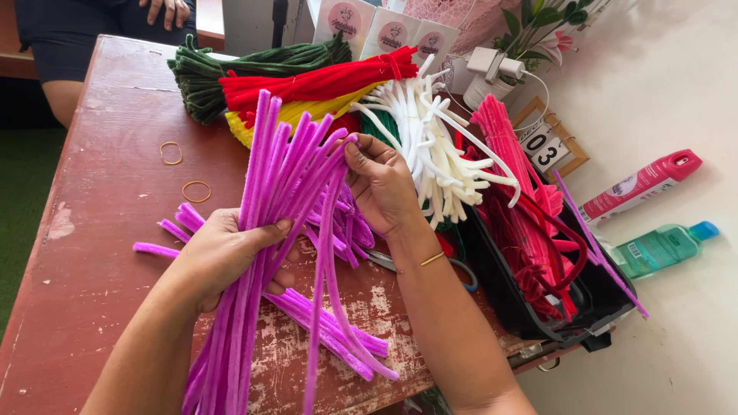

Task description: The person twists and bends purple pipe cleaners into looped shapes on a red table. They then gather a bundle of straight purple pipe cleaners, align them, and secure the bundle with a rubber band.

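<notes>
I see a bundle of purple pipe cleaners [265, 230] held upright-ish over the worn red counter [100, 230] — my left hand [223, 257] is wrapped around the middle of the bundle, thumb across the front. My right hand [380, 184] pinches the top end of one or two purple stems, pulling them slightly apart from the rest; their lower ends trail down toward the counter's near edge. More loose purple stems [338, 330] lie flat on the counter beneath both hands.

Just left of the bundle, two rubber bands [184, 173] rest on the bare wood. Behind, stacked bundles — dark green [231, 69], red [323, 81], yellow [307, 111], white [430, 146]. To the right, a black tray [530, 307] holds pink and red stems. Past it, on the white surface, lie a pink spray can [642, 184] and a green bottle [665, 247]. Another person's hand [169, 11] shows at the top left.
</notes>
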